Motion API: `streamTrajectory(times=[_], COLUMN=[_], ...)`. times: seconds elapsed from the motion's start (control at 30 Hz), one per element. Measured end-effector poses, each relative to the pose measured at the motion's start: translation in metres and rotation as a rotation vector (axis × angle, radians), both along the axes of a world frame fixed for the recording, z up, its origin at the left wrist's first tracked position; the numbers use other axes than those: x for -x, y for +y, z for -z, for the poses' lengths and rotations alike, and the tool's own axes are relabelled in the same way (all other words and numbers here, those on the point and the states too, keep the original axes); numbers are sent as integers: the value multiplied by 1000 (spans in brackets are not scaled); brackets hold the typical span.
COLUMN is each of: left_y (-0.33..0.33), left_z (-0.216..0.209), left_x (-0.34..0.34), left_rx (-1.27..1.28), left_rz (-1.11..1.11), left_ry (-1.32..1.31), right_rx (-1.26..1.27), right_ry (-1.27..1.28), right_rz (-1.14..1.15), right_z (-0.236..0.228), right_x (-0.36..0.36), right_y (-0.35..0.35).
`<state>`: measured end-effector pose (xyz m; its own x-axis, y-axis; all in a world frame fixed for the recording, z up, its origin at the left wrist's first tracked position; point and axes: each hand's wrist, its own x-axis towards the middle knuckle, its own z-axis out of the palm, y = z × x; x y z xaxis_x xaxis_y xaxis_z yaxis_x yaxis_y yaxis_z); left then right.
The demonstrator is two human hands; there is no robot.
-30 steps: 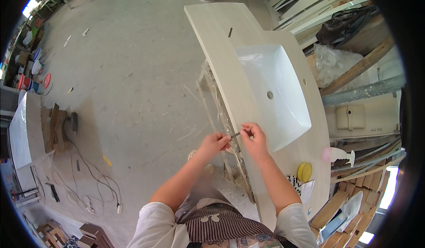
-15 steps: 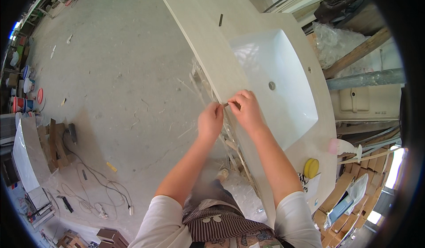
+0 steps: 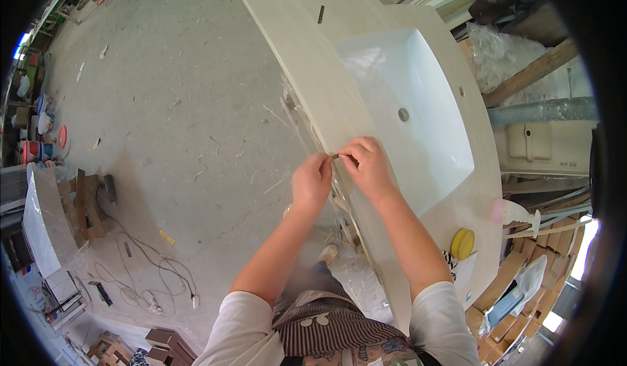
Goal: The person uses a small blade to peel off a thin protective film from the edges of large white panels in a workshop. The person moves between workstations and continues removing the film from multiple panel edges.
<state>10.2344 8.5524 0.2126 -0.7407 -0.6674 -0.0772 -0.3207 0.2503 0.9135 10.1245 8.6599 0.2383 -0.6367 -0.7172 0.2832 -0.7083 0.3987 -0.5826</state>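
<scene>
My left hand (image 3: 311, 182) and my right hand (image 3: 367, 169) meet over the near-left edge of a beige countertop (image 3: 326, 98). Both are closed in a pinch on a small dark strip (image 3: 336, 156) stretched between their fingertips; its kind is too small to make out. A white basin (image 3: 418, 150) with a round drain (image 3: 403, 114) is set into the countertop, just right of my right hand. Farther along the top lies another narrow dark piece (image 3: 321, 14).
At the counter's right end are a yellow round pad (image 3: 462, 243) and a white spray bottle (image 3: 513, 212). Timber and a grey pipe (image 3: 545, 111) lean beyond it. Cables (image 3: 163, 265) and a power tool (image 3: 109, 188) lie on the floor at left, near cardboard.
The view has shifted slightly, and the countertop sits a little higher and my foot shows more. Both hands keep their pinch on the strip at the counter edge.
</scene>
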Motion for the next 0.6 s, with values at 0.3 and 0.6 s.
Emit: streamTrajectory(times=[0.3, 0.6], left_y=[18, 43], left_z=[-3, -5], left_x=[-12, -29], left_rx=[-15, -12], left_rz=[0, 5], left_ry=[-24, -20], right_rx=[23, 22], right_ry=[-24, -31], right_rz=[-9, -23], right_z=[2, 1], right_x=[-10, -25], right_y=[18, 43])
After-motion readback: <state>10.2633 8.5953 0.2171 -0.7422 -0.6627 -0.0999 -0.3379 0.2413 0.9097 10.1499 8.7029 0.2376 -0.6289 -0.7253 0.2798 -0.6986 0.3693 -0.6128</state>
